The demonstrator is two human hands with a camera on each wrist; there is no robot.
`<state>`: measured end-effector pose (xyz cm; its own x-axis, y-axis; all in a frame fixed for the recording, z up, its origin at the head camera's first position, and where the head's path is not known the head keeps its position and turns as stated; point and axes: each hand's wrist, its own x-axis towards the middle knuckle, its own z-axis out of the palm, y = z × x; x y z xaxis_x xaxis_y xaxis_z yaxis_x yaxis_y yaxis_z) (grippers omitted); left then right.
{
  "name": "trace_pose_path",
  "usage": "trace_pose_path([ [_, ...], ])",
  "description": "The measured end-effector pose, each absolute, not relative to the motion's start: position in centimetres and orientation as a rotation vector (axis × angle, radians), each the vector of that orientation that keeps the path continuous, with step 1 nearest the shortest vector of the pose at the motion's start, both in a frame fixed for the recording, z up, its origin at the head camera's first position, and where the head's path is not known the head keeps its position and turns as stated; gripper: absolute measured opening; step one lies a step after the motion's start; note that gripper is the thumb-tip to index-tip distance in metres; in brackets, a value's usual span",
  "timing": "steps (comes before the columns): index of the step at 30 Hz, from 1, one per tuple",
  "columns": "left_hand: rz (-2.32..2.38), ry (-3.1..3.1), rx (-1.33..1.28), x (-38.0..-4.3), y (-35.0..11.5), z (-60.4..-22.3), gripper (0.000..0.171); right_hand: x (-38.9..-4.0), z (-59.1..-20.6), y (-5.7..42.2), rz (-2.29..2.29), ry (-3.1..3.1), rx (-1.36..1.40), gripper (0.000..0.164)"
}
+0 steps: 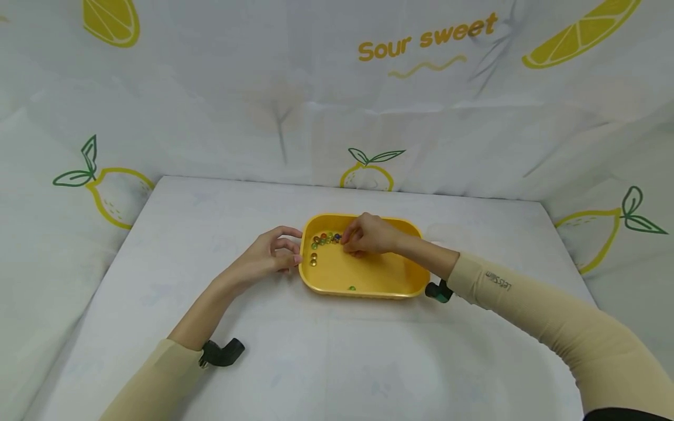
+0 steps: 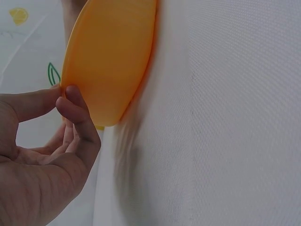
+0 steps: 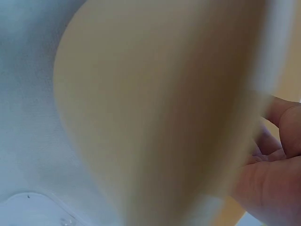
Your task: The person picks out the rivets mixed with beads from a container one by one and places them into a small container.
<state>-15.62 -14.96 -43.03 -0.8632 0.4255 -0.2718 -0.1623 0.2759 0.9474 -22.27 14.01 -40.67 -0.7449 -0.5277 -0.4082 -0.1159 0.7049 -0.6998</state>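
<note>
A yellow tray (image 1: 379,280) with raised walls stands on the white table. My left hand (image 1: 265,254) is at its left end; in the left wrist view, the thumb and a finger pinch the rim (image 2: 70,52). Reaching over the right wall, my right hand (image 1: 368,234) is inside the tray, fingers curled and fingertips low by the floor. I cannot tell whether a marble is between them. Several glass marbles (image 1: 323,240) cluster left of those fingertips, with a pair of amber marbles (image 1: 313,262) nearer the left wall. One green marble (image 1: 351,287) lies by the front wall.
The white table (image 1: 326,356) extends around the tray. A white curtain (image 1: 210,117) with printed lemons closes off the back and sides. A clear plastic piece with a rounded edge (image 3: 28,200) shows low in the right wrist view. Wrist cameras (image 1: 223,352) sit under both forearms.
</note>
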Motion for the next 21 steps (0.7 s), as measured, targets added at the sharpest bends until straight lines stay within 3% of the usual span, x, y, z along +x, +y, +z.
trace_pose_path([
  [21, 1.636, 2.058, 0.234, -15.53, -14.97, -42.96, 0.056, -22.06, -40.82, 14.38, -0.916, 2.306, -0.478, 0.011],
])
